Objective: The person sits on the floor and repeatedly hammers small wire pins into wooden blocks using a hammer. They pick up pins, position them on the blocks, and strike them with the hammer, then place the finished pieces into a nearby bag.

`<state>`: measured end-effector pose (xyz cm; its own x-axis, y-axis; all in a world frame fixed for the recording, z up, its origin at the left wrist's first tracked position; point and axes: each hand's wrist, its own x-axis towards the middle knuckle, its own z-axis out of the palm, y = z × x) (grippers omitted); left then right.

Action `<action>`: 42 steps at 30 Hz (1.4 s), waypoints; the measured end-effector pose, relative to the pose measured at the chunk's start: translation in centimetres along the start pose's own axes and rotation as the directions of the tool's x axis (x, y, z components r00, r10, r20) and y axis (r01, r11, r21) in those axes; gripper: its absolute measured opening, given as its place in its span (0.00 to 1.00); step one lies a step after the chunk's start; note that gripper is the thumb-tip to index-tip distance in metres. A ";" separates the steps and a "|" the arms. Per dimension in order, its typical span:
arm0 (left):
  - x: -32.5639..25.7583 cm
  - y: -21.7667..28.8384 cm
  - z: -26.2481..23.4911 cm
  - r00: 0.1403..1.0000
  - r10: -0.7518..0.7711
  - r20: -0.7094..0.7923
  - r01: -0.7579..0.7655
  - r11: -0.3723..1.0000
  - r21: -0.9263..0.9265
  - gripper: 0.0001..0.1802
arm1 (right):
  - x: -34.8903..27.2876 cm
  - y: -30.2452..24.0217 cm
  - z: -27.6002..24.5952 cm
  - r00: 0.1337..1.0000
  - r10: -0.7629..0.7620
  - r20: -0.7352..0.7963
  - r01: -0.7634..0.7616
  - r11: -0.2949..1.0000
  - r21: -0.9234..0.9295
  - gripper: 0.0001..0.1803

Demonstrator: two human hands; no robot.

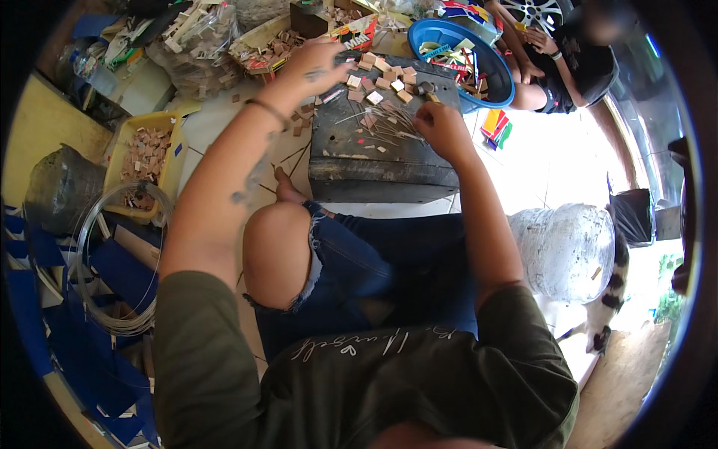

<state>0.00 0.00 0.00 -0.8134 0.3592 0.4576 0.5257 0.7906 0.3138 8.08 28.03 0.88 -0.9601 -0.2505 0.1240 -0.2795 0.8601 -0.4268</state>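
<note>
My left hand [320, 66] reaches over the far left corner of a dark worktop box [336, 161], with its fingers apart. Beside it, several small wooden blocks [385, 72] lie loosely grouped on the box top. Over the right side of the box my right hand [443, 129] is curled closed, and whatever its fingers hold is too small to make out. Thin straight wires [387, 129] lie scattered just left of that hand, among a few block pieces. A small hammer-like metal head [426, 88] rests behind it.
An open carton [258, 58] of wooden pieces stands beyond my left hand. A yellow tray [176, 153] of blocks and a wire coil [84, 280] are at left. A blue basin [502, 69], another person [576, 67], a wrapped round bundle [565, 251] and a cat [602, 314] are at right.
</note>
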 end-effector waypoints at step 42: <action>-10.9 15.0 3.9 0.983 -0.103 -0.152 0.020 0.883 -0.470 0.06 | -8.4 -3.1 1.0 0.964 0.028 -0.264 0.116 0.849 0.515 0.06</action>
<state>15.77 9.88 -3.53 -0.8156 0.1964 0.5442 0.5651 0.4720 0.6766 16.96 27.04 0.26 -0.9335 -0.0997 0.3444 -0.3490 0.4722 -0.8094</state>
